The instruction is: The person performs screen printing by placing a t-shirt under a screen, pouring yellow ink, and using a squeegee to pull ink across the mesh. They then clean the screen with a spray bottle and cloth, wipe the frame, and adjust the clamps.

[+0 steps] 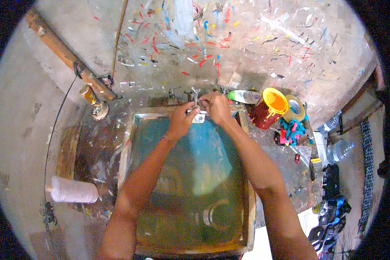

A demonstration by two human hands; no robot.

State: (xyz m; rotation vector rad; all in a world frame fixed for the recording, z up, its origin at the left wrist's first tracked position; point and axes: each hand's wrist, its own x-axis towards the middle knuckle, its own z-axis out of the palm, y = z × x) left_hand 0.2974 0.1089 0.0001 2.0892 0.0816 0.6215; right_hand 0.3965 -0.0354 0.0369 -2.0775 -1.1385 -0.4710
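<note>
A wooden-framed printing screen [190, 173] with a blue-green and brownish mesh lies in front of me on a paint-stained table. At the middle of its far edge sits a small metal hinge clamp [198, 117] with an upright metal screw. My left hand [181, 119] is closed at the left side of the clamp, fingertips on the metal. On the other side my right hand [217, 107] has its fingers bent in a pinch beside the screw. What those right fingertips hold is hidden. Both forearms reach across the screen.
To the right stand a dark red paint can [266, 110] with orange-yellow paint, a tape roll [294, 108] and a crumpled multicoloured cloth [293, 131]. A white bottle [247, 96] lies behind. At left are a pale pink bottle [76, 191] and a leaning wooden pole [69, 56].
</note>
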